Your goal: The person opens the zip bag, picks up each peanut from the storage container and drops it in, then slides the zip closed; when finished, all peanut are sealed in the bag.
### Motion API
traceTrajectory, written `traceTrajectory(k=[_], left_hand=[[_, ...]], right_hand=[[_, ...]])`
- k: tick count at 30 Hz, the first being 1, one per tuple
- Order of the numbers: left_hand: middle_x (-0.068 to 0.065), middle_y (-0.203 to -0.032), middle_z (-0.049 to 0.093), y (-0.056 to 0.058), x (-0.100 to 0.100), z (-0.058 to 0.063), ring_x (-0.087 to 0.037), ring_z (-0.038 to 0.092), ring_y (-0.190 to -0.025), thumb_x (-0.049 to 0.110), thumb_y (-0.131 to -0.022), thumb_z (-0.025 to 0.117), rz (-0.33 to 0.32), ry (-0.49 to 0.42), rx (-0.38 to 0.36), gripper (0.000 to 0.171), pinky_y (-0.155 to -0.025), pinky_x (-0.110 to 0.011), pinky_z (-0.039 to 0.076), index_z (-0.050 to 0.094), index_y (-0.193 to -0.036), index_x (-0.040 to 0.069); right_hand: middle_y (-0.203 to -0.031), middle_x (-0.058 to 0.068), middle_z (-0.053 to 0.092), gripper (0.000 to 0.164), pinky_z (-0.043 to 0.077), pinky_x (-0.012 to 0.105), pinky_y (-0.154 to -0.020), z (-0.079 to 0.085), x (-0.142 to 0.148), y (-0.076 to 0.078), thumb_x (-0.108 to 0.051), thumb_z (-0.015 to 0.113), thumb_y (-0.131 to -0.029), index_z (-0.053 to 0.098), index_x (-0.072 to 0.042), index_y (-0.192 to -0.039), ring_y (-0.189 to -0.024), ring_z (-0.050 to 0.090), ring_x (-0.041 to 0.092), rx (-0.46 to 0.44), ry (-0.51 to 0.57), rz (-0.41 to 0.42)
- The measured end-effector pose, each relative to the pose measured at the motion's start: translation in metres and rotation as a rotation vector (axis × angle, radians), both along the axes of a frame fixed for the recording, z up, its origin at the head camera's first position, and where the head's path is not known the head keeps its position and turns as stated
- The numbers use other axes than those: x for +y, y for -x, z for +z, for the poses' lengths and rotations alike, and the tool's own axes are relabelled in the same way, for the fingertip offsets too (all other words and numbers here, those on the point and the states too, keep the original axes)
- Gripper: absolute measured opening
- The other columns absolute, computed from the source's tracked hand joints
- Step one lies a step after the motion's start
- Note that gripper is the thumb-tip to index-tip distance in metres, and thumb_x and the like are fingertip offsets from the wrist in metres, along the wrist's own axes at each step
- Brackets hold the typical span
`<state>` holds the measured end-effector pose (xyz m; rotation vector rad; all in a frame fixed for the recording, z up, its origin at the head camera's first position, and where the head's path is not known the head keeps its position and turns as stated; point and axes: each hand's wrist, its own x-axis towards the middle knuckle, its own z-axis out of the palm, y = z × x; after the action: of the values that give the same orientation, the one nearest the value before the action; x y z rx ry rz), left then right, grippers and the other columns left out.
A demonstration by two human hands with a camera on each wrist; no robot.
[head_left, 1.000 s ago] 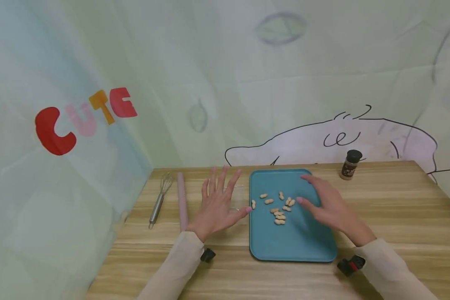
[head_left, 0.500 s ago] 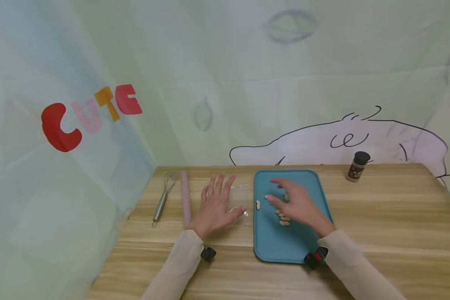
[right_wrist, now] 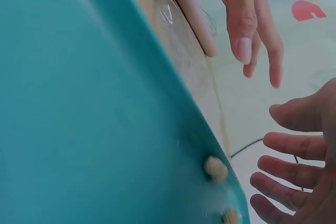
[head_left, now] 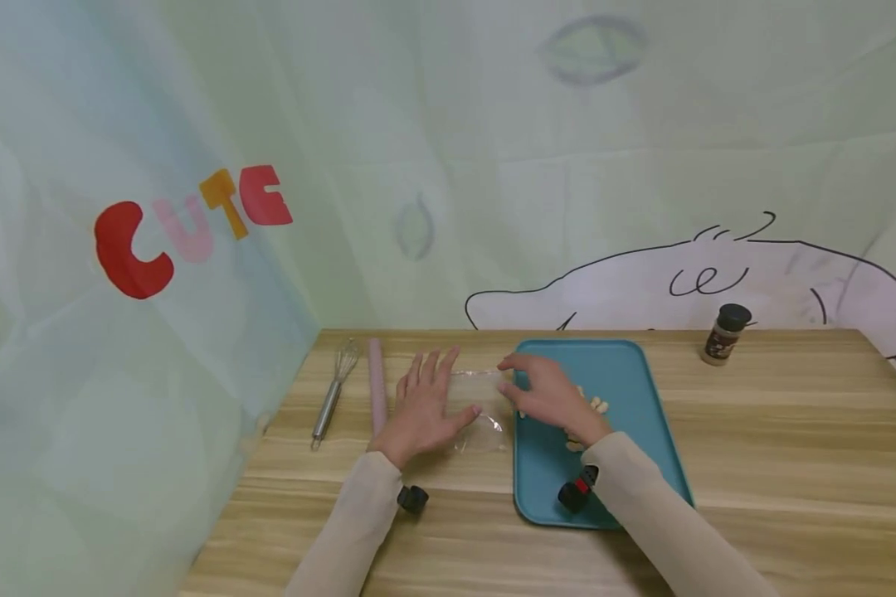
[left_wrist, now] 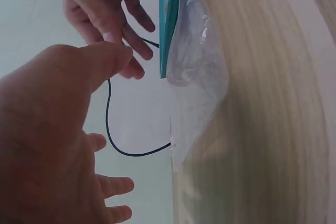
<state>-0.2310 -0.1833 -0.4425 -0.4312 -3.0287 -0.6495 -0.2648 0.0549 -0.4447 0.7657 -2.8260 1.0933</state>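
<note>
A clear plastic bag [head_left: 480, 435] lies flat on the table between my hands; the left wrist view shows the bag [left_wrist: 202, 66] against the edge of the blue tray [left_wrist: 169, 30]. Over the bag's left side hovers my left hand [head_left: 424, 410], fingers spread and nothing in them. My right hand [head_left: 548, 396] reaches across the tray [head_left: 620, 365] towards the bag's right edge, also holding nothing. The right wrist view has its fingers [right_wrist: 294, 145] extended in the air above the tray rim. Several peanuts [head_left: 599, 405] lie in the tray, partly hidden by the right hand and wrist.
To the left of the bag lie a pink rolling pin [head_left: 377, 385] and a metal whisk [head_left: 335, 394]. A spice jar [head_left: 726, 334] with a black lid stands at the back right. A printed cloth backdrop [head_left: 418, 166] rises behind the table.
My right hand has moved left across the tray, from its right side to beside the bag. The left hand has stayed nearly in place, while the head view has shifted slightly.
</note>
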Motion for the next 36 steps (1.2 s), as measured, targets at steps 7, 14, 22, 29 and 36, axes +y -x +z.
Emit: traceTrajectory(k=[7, 14, 22, 29, 36], left_hand=[[-0.027, -0.176, 0.024, 0.001, -0.004, -0.001, -0.054, 0.015, -0.164, 0.055, -0.100, 0.065, -0.013, 0.028, -0.059, 0.091, -0.129, -0.073, 0.018, 0.023, -0.171, 0.018], [-0.027, -0.176, 0.022, 0.002, -0.006, -0.003, -0.054, 0.010, -0.165, 0.051, -0.094, 0.075, -0.011, 0.030, -0.081, 0.099, -0.130, -0.073, 0.013, 0.022, -0.172, 0.020], [-0.027, -0.177, 0.020, 0.000, -0.005, -0.007, -0.055, 0.008, -0.165, 0.049, -0.088, 0.084, 0.007, 0.028, -0.091, 0.110, -0.130, -0.073, 0.012, 0.020, -0.172, 0.019], [-0.025, -0.179, 0.015, 0.000, -0.001, -0.008, -0.055, 0.007, -0.165, 0.049, -0.086, 0.087, 0.027, 0.031, -0.094, 0.117, -0.131, -0.072, 0.011, 0.015, -0.173, 0.020], [-0.026, -0.178, 0.015, 0.001, 0.001, -0.007, -0.054, 0.007, -0.165, 0.050, -0.083, 0.089, 0.022, 0.056, -0.066, 0.122, -0.131, -0.072, 0.012, 0.011, -0.174, 0.022]], right_hand=[[-0.148, 0.022, 0.066, 0.036, 0.051, 0.060, -0.115, 0.000, -0.024, 0.019, -0.017, 0.063, -0.105, 0.069, 0.000, -0.137, -0.138, 0.062, 0.042, -0.057, -0.016, 0.019], [-0.138, 0.026, 0.071, 0.035, 0.058, 0.052, -0.096, -0.003, -0.031, 0.040, -0.006, 0.064, -0.101, 0.070, 0.007, -0.132, -0.107, 0.069, 0.035, -0.031, -0.088, 0.029], [-0.131, 0.021, 0.076, 0.030, 0.044, 0.059, -0.115, -0.002, -0.035, 0.048, -0.009, 0.066, -0.101, 0.074, 0.003, -0.128, -0.125, 0.067, 0.041, 0.041, -0.286, 0.069], [-0.127, 0.017, 0.078, 0.024, 0.045, 0.059, -0.107, 0.001, -0.036, 0.047, -0.008, 0.069, -0.097, 0.080, -0.004, -0.118, -0.118, 0.060, 0.039, -0.021, -0.274, 0.046], [-0.108, 0.012, 0.080, 0.010, 0.048, 0.052, -0.102, 0.002, -0.030, 0.049, -0.011, 0.072, -0.097, 0.081, -0.006, -0.098, -0.105, 0.063, 0.030, -0.024, -0.144, 0.015]])
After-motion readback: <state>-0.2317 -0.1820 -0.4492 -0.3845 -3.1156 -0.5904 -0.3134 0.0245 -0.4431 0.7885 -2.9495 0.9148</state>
